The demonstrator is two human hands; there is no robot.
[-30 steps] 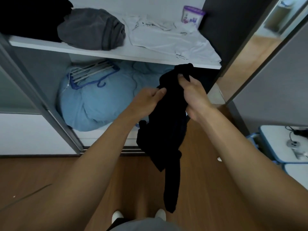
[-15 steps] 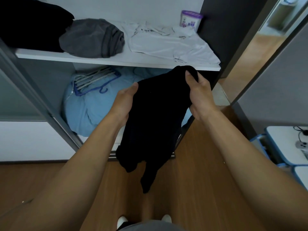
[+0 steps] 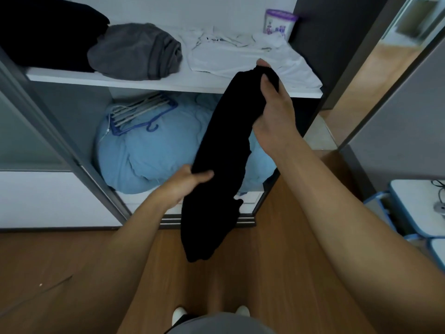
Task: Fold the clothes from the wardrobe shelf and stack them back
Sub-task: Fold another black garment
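- My left hand [image 3: 186, 183] pinches the black garment [image 3: 224, 165] midway down, below the wardrobe shelf [image 3: 149, 80].
- The garment hangs in front of that shelf.
- My right hand [image 3: 273, 112] grips its top end at the shelf's front edge.

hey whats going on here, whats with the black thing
A person stands at an open wardrobe, holding a black garment in the air with both hands. The right hand grips its top end up near the shelf edge; the left hand pinches it lower down, so it hangs as a long strip, not yet folded. On the shelf lie a white shirt, a bunched grey garment and a black pile.
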